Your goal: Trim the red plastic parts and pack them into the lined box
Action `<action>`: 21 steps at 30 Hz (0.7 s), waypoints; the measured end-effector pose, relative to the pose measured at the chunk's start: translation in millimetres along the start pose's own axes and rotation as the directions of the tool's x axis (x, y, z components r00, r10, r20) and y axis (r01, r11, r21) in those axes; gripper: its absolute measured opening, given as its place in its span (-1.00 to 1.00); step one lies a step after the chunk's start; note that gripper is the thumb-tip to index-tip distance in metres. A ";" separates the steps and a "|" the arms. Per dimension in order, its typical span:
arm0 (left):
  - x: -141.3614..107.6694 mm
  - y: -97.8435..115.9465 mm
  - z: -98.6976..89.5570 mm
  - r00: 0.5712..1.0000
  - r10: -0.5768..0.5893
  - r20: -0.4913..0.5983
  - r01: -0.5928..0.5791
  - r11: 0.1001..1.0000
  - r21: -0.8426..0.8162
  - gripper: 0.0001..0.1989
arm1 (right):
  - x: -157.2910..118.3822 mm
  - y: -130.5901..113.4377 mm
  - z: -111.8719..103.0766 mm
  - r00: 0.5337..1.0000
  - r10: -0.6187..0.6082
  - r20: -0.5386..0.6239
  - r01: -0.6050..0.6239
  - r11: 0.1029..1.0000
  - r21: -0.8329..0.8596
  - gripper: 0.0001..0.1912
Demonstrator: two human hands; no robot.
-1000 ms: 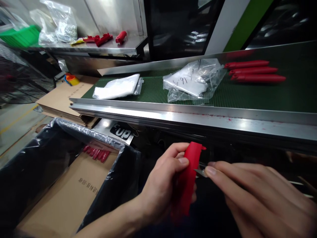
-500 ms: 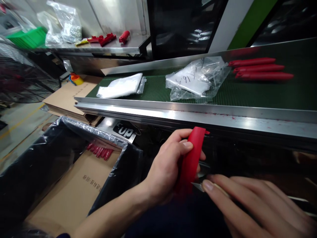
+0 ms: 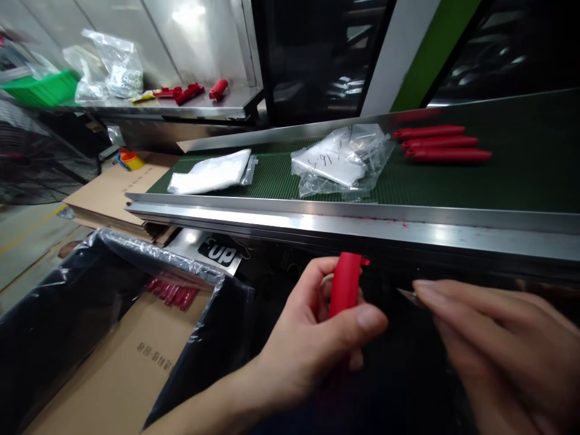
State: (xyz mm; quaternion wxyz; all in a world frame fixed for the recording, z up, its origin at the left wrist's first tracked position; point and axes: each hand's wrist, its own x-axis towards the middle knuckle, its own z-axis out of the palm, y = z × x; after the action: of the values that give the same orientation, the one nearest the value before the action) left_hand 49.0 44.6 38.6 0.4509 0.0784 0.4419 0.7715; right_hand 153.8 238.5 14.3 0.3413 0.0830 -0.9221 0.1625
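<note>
My left hand (image 3: 312, 332) is wrapped round a red plastic part (image 3: 346, 281), its thumb lying across the front. A small red tab sticks out at the part's upper right edge. To the right, my right hand (image 3: 498, 338) pinches a small knife (image 3: 408, 296); only the pointed blade shows, its handle hidden by the fingers. The blade points left, apart from the red part. On the green conveyor belt (image 3: 272, 175) beyond lie three long red parts (image 3: 446, 142) side by side.
A clear plastic bag (image 3: 339, 160) and folded white bags (image 3: 211, 171) lie on the belt, behind its metal rail (image 3: 317, 223). At left stands a box lined with black plastic (image 3: 226, 320), holding cardboard and several red parts (image 3: 174, 294). A steel shelf (image 3: 203, 112) is behind.
The knife has moved up and right, away from the red part. My left thumb has slid lower across the part, which sits lower in view. The view has shifted slightly.
</note>
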 end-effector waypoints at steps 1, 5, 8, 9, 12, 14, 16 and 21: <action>-2.1 -0.4 0.4 1.000 -0.004 -0.001 0.004 1.000 0.020 -0.56 | 5.8 -3.7 -0.8 1.000 -0.019 0.001 0.019 1.000 -0.012 -0.48; -6.4 0.6 2.0 1.000 -0.019 -0.016 0.020 0.997 0.068 -0.54 | 17.3 -15.7 -1.0 0.992 -0.115 0.043 0.116 0.993 -0.027 -0.46; -8.2 -0.1 2.3 1.000 -0.021 -0.019 0.023 0.996 0.083 -0.56 | 17.7 -16.2 -0.2 0.993 -0.113 0.030 0.114 0.993 -0.032 -0.46; -8.9 -0.7 2.3 1.000 -0.018 -0.017 0.019 0.996 0.086 -0.57 | 17.3 -15.6 -0.1 0.994 -0.102 0.026 0.103 0.994 -0.036 -0.46; -10.4 -2.2 3.1 1.000 -0.009 -0.012 0.010 0.996 0.091 -0.58 | 15.7 -14.6 -0.2 0.995 -0.094 0.030 0.095 0.994 -0.046 -0.48; -10.0 -2.2 4.0 1.000 -0.002 -0.013 0.003 0.995 0.102 -0.59 | 14.3 -14.8 -0.8 0.995 -0.090 0.036 0.092 0.995 -0.049 -0.49; -8.7 -1.2 4.6 1.000 0.015 -0.012 -0.013 0.991 0.135 -0.61 | 12.9 -15.2 -1.7 0.995 -0.089 0.041 0.091 0.995 -0.051 -0.49; -10.9 1.9 2.6 1.000 0.016 0.006 -0.017 0.986 0.167 -0.64 | 10.8 -7.7 -3.0 0.987 -0.134 0.084 0.140 0.987 -0.076 -0.47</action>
State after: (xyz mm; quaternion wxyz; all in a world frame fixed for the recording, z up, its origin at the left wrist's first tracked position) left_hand 55.5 37.4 44.6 0.4372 0.1212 0.5033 0.7354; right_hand 149.5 232.0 25.5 0.3181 0.1385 -0.9328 0.0975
